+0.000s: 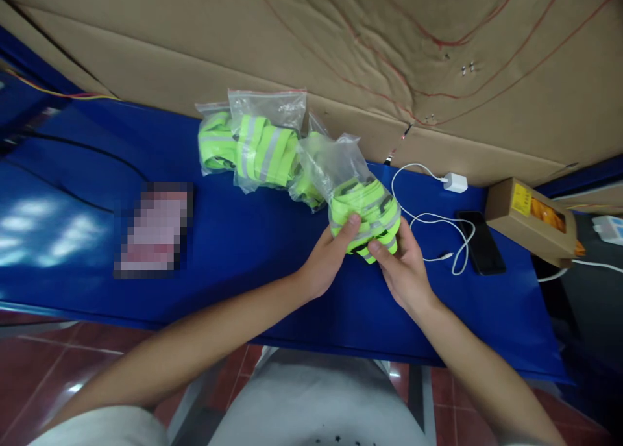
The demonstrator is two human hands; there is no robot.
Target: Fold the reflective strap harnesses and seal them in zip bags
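Between my two hands is a folded bundle of neon-yellow reflective straps point(366, 209) with grey stripes and dark buckles. My left hand point(331, 254) grips its left side, thumb on top. The lower right side is held by my right hand point(402, 264), its thumb across the front edge. A clear zip bag point(335, 160) lies against the bundle's upper left; whether the bundle is partly inside it I cannot tell. Just left and behind stand more bagged straps, one bag point(267, 147) in front and another bag point(214, 141) at the far left.
A cardboard panel point(160, 56) with red wires rises behind the blue table point(253, 258). On the right lie a white charger point(455, 182) with its cable, a black phone point(481, 241) and a cardboard box point(530, 219). A blurred-out device point(154, 232) lies on the left.
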